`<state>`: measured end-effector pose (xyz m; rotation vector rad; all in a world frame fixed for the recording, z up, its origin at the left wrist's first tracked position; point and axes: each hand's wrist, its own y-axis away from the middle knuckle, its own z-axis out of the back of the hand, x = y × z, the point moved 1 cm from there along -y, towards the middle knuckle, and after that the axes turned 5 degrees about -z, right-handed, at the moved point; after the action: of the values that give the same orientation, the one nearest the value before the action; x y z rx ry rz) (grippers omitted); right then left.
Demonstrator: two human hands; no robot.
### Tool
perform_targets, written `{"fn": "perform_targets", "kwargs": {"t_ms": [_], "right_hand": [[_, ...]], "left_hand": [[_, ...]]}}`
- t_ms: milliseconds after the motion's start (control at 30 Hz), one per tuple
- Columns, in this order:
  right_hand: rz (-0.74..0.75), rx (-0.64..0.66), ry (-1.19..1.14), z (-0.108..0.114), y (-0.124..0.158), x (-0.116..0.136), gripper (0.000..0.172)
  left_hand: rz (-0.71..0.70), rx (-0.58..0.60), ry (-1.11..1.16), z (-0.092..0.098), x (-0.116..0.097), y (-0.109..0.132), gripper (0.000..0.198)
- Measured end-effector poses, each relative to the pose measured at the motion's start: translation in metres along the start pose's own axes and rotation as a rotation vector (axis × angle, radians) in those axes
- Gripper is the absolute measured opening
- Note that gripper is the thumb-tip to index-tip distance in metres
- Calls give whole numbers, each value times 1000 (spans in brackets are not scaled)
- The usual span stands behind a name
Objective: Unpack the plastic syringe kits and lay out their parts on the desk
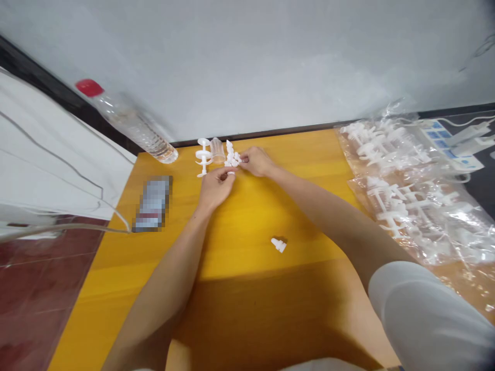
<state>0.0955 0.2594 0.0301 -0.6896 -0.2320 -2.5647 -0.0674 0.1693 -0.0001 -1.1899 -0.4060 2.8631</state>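
Near the back edge of the table, my left hand (216, 188) is closed in a pinch, with a bit of a small white plastic nozzle showing at its fingertips. My right hand (256, 161) has its fingers drawn together at the right side of a small pile of white plastic nozzles (231, 153); what is between them is hidden. Left of the pile lies a clear ribbed plastic barrel (217, 150). Beside that is a white plunger with round discs (203, 155). Apart from these, a single white stepped nozzle (279, 245) lies closer to me.
A clear bottle with a red cap (131, 126) leans at the back left. A blurred-out phone-like object (152, 203) lies at the left edge. Clear bags of white plastic parts (410, 206) fill the right side, near a power strip (448, 144). A wall stands behind.
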Motion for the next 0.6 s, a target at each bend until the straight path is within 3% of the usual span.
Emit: {"fn": "perform_targets", "kwargs": {"t_ms": [67,167,300,367,433,500,600], "right_hand": [[25,16,25,12,18,4,22],[73,86,44,31,68,11,28],[169,438,218,39,148,25,39],[188,579,309,36,176,31,31],[211,636,341,32,192,35,16],[238,637,340,30,196,36,16],[235,507,247,30,180,33,17]], "left_hand": [[2,-6,57,-1,4,1,33],[-83,-59,21,-3,8,-1,40],[-200,-125,-61,-6,8,-6,26],[-260,-177,-108,-8,7,-9,21],[-288,-194,-151,-9,7,-12,20],[-280,-163,-170,-11,8,-16,21],[-255,-158,-206,-12,11,-20,20]]}}
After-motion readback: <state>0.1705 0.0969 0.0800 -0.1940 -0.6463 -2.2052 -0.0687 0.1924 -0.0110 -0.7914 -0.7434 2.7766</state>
